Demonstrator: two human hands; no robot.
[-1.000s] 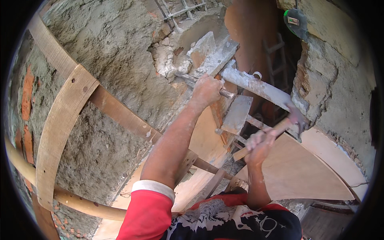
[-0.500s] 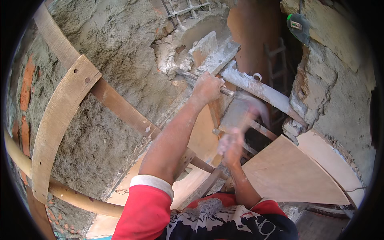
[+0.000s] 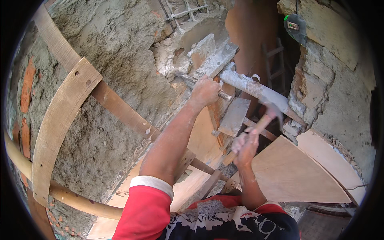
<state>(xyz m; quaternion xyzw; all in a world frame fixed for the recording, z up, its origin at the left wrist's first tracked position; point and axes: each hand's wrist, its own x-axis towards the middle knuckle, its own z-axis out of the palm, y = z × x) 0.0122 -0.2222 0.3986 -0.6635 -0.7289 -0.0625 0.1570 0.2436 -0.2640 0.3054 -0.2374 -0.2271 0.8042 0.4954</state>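
My left hand (image 3: 205, 93) is wrapped round a metal chisel (image 3: 225, 96). The chisel slants up and left, its far end against the broken masonry (image 3: 172, 60) at the edge of the rough wall; its butt end sticks out right of my fist. Lower and to the right, my right hand (image 3: 247, 147) grips the wooden handle of a claw hammer (image 3: 263, 123). The hammer's head is slightly blurred and stands apart from the chisel's butt, to its right. A grey-coated board (image 3: 235, 117) lies just below the chisel's butt.
Wooden planks (image 3: 66, 116) and a bamboo pole (image 3: 80, 199) cross the left side. A plaster-crusted bar (image 3: 260, 91) spans the gap ahead, near a ladder (image 3: 276, 72). Plywood (image 3: 292, 172) lies at right. A tape measure (image 3: 295, 27) hangs on the right wall; exposed rebar (image 3: 188, 12) juts out on top.
My right hand has swung the hammer to the right, away from the chisel's butt end. My left hand and the chisel have stayed nearly in place.
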